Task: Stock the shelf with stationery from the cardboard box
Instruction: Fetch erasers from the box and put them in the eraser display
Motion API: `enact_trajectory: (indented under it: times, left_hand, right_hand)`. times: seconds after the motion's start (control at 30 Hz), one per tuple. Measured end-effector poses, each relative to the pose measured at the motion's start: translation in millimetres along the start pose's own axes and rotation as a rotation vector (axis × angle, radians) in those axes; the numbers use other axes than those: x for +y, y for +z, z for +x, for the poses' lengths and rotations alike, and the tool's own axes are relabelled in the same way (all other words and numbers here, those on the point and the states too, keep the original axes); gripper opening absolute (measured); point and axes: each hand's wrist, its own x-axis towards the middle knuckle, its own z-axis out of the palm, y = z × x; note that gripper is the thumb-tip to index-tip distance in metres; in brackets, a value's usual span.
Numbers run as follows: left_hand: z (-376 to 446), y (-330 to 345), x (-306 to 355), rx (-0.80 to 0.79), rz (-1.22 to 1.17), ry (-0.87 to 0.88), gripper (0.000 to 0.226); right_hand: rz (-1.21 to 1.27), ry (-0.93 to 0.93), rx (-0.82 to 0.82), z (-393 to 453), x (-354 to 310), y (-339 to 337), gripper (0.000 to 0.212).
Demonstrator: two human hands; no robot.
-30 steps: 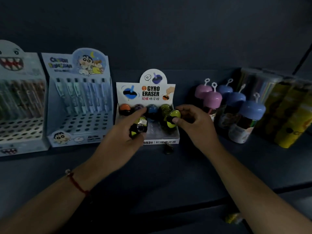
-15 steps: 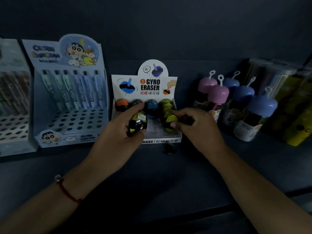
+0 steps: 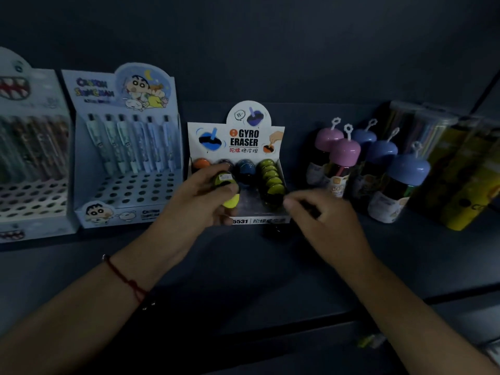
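Two bare forearms reach in from the near edge over a dark shelf [image 3: 270, 266], the left wrist tied with a thin red string bracelet [image 3: 123, 278]. The left hand [image 3: 194, 204] curls its fingers round a small stack of yellow-and-black gyro erasers [image 3: 227, 189], gripping them just above the near-left corner of the display box. The right hand [image 3: 322, 220] hovers at the box's near-right corner with fingers loosely bent — it holds nothing that can be made out, its fingertips just beside the nearest yellow eraser in the row. A small dark object [image 3: 273, 230] lies on the shelf just in front of the box; what it is cannot be told in the dim light.

The white display box [image 3: 257, 212], headed "GYRO ERASER", stands at the middle of the shelf. A row of yellow erasers [image 3: 270, 177] fills its right lane front to back, while an orange eraser [image 3: 201, 163] and a blue eraser [image 3: 245, 166] sit at the far end of other lanes.

To the left stands a cartoon pen display [image 3: 127, 147] with a row of pens upright at its back, and beyond it a second pen display [image 3: 29, 147] printed with a toothy mouth. To the right — near the box but apart from it — cluster jars with pink and blue domed lids [image 3: 378, 169], with yellow cylinders [image 3: 470, 180] farthest right.
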Motion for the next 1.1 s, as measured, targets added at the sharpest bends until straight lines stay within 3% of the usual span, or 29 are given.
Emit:
enact_trajectory:
  times: [0.07,0.13,0.27,0.4,0.5,0.63,0.7,0.87,1.1]
  left_hand:
    - [1.4,-1.9,1.0,-0.017,-0.154,-0.064,0.029]
    - [0.7,-2.5,0.2,-0.033,-0.187,-0.063,0.03]
    - [-2.0,-0.4,-1.6,-0.023,-0.177,-0.027,0.032]
    - [-1.8,-0.5,-0.9,-0.007,-0.093,0.015,0.032]
    - [-2.8,0.1,-1.0,-0.015,-0.079,0.033,0.033]
    - [-5.3,1.5,0.6,-0.033,-0.142,0.045,0.035]
    - [-6.3,2.6,1.0,-0.044,-0.154,0.06,0.035]
    - [-6.7,3.5,-0.9,-0.057,-0.126,0.09,0.039]
    - [-11.6,10.0,-6.6,-0.117,0.014,0.114,0.038]
  right_hand:
    - [-0.2,0.049,-0.18,-13.1,-8.3,6.1,0.029]
    - [-0.334,0.06,-0.202,-16.7,-14.7,8.9,0.033]
    - [-0.295,0.054,-0.237,-19.8,-24.4,13.6,0.024]
    - [0.002,0.146,-0.29,-23.1,-27.5,18.0,0.032]
    - [0.218,0.202,-0.258,-25.8,-27.6,17.5,0.023]
    - [0.937,0.48,-0.102,-21.0,-35.6,18.8,0.018]
    - [1.169,0.579,-0.042,-14.8,-40.8,22.1,0.016]
    - [1.255,0.613,-0.001,-11.2,-45.0,31.1,0.014]
    - [1.166,0.514,0.005,-17.0,-42.0,34.4,0.026]
